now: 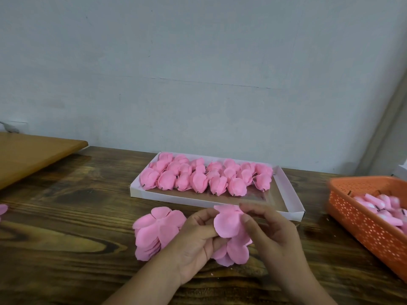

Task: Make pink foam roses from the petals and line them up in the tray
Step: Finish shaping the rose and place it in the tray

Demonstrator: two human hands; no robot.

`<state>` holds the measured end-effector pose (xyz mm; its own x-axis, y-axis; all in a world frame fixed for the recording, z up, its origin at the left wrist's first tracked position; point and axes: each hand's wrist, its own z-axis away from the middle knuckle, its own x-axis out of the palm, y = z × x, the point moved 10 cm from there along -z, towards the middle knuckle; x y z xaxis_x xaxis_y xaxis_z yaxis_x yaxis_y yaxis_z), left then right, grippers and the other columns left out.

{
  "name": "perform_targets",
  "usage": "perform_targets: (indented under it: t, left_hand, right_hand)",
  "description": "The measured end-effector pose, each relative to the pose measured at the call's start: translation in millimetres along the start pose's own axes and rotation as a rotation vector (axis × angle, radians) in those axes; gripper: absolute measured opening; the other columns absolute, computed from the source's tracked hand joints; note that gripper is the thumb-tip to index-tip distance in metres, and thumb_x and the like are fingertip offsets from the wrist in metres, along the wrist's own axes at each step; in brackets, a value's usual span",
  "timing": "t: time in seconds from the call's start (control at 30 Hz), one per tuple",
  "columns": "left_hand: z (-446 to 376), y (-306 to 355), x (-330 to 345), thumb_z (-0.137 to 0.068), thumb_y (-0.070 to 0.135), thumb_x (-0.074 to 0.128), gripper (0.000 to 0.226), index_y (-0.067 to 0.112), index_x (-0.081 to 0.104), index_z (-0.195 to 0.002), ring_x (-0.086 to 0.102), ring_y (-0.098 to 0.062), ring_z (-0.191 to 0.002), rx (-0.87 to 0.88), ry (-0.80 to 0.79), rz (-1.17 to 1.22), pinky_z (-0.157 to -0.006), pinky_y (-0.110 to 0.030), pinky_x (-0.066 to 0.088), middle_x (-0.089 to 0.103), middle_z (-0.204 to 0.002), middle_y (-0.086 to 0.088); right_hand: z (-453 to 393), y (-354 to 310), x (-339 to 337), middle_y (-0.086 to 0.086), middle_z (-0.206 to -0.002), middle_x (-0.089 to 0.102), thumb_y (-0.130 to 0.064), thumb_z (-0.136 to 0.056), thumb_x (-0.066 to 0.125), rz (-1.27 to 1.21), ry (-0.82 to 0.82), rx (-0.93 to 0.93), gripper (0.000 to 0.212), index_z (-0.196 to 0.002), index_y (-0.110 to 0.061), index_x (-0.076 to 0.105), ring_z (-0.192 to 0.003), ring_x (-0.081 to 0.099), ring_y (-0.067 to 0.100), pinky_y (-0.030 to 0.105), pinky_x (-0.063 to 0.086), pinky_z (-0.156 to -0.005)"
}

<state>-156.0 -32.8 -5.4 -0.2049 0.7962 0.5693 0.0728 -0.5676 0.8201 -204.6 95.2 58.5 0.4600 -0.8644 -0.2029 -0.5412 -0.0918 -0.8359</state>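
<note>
Step in hand, by judgement: assembly of one rose, petal layers being wrapped, not yet placed.

Left hand point(198, 245): fingers curled, grasping the lower part of a pink foam petal piece point(229, 236) from the left. Right hand point(271, 234): thumb and forefinger pinching the same piece at its upper right lobe. Raised lobe between both sets of fingertips; remaining lobes hanging below the fingers, just above the wooden table point(77, 216).

Stack of flat petal blanks point(154, 232): just left of the left-hand knuckles, on the table.

White tray point(293, 208): just beyond the fingertips. Finished roses point(202, 177) in rows across its far half; near strip bare.

Orange basket point(363, 216): well to the right of the right hand, holding pale pink pieces, too blurred to identify.

Next move, by judgement: fold each lobe inward in turn, light pressure only, foam likely to crease; then transfer beyond the fingertips into the bare near strip, aligned with the existing rows.
</note>
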Motion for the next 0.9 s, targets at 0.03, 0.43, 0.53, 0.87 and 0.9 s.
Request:
perform_targets:
  t: [0.03, 0.43, 0.53, 0.87, 0.9]
  left_hand:
    - [-0.3, 0.6, -0.3, -0.074, -0.009, 0.072, 0.04, -0.007, 0.071, -0.114, 0.073, -0.033, -0.101, 0.006, 0.004, -0.008, -0.077, -0.033, 0.062, 0.071, -0.116, -0.027]
    - [1.0, 5.0, -0.5, -0.075, -0.001, 0.079, 0.036, 0.003, 0.076, -0.11, 0.071, -0.038, -0.107, 0.043, 0.023, -0.162, -0.086, -0.043, 0.062, 0.073, -0.114, -0.024]
    - [0.7, 5.1, 1.5, -0.08, -0.002, 0.08, 0.038, 0.006, 0.072, -0.117, 0.07, -0.038, -0.11, 0.058, 0.001, -0.191, -0.087, -0.043, 0.062, 0.073, -0.117, -0.023]
    - [2.2, 7.3, 4.1, -0.073, 0.001, 0.081, 0.052, 0.026, 0.072, -0.117, 0.071, -0.036, -0.111, 0.059, -0.021, -0.155, -0.08, -0.038, 0.063, 0.073, -0.118, -0.02]
    - [2.4, 7.0, 4.1, -0.075, 0.001, 0.078, 0.05, 0.023, 0.071, -0.119, 0.069, -0.037, -0.113, 0.055, -0.027, -0.148, -0.084, -0.04, 0.062, 0.072, -0.12, -0.021]
  right_hand:
    - [-0.5, -0.1, -0.1, -0.008, -0.107, 0.075, -0.021, -0.094, 0.067, 0.016, -0.002, 0.005, 0.019, -0.102, -0.037, 0.073, -0.101, 0.07, 0.015, 0.036, 0.058, -0.08]
    - [-5.2, -4.6, -0.4, -0.002, -0.098, 0.074, -0.001, -0.087, 0.069, -0.04, -0.087, 0.043, 0.037, -0.096, -0.036, 0.078, -0.081, 0.068, 0.016, 0.028, 0.057, -0.068]
    - [-5.1, -2.0, 2.0, -0.004, -0.098, 0.073, 0.0, -0.086, 0.07, -0.005, -0.097, 0.049, 0.039, -0.093, -0.037, 0.078, -0.084, 0.067, 0.024, 0.04, 0.056, -0.07]
    - [-4.0, 1.8, 0.1, 0.002, -0.092, 0.074, 0.005, -0.087, 0.068, -0.047, -0.108, 0.127, 0.028, -0.089, -0.022, 0.078, -0.081, 0.068, 0.028, 0.051, 0.056, -0.073]
    - [-4.1, 2.4, -0.6, 0.003, -0.091, 0.075, 0.004, -0.087, 0.068, -0.048, -0.108, 0.136, 0.025, -0.09, -0.018, 0.078, -0.081, 0.068, 0.03, 0.052, 0.056, -0.073]
